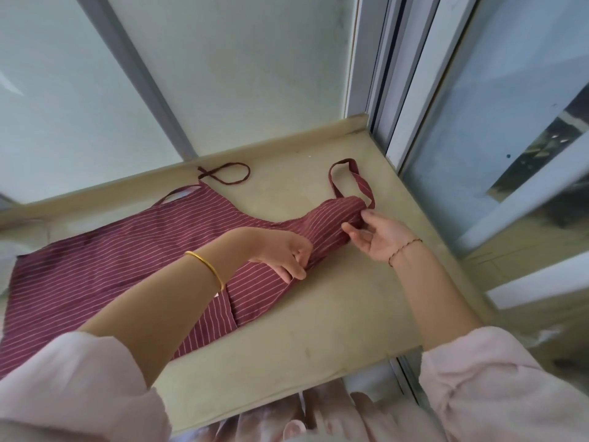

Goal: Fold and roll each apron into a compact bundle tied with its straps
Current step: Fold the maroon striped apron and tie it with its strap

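Note:
A dark red apron with thin white stripes (105, 266) lies flat across the beige counter (318, 314), its bib end pointing right. My left hand (283, 252) pinches the near edge of the narrow bib part, lifting a fold of cloth. At the bib's top end, my right hand (379, 237) touches the bunched cloth with its fingers spread. The neck strap (352, 178) loops out beyond the bib. A waist strap (228, 175) lies in a loop near the back wall.
A pale wall rises behind the counter, with a low raised lip (271, 145) along the back. A sliding window frame (414, 122) borders the counter on the right. The counter's front edge runs just above my pink sleeves.

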Available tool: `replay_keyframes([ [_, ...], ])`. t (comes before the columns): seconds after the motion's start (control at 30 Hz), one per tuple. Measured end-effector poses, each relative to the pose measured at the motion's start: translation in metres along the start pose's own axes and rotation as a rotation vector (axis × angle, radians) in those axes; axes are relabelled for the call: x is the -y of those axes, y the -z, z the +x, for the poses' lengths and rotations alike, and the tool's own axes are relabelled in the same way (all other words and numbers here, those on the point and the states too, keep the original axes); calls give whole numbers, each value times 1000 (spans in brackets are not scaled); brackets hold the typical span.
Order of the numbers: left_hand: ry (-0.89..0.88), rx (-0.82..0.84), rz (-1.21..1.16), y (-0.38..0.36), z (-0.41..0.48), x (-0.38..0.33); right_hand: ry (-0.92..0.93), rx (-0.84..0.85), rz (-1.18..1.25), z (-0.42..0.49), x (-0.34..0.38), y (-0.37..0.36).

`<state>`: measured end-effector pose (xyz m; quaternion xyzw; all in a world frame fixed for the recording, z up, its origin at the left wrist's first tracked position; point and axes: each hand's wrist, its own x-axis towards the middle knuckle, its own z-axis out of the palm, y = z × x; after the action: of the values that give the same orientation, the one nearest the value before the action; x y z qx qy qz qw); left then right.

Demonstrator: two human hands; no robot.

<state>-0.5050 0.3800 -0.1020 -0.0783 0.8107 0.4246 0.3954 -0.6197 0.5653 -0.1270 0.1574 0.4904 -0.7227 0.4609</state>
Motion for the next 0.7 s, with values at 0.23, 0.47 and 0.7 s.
replay_keyframes([
  [0.23,75,133,513,-24,20,-12,381,-35,-1086,2,-10,24],
  [0.47,-6,-299,364,-9,45,-26,455,-538,-1541,19,-1,32],
  [0.7,57,-574,301,9,69,-21,382,-598,-1346,78,18,-4],
])
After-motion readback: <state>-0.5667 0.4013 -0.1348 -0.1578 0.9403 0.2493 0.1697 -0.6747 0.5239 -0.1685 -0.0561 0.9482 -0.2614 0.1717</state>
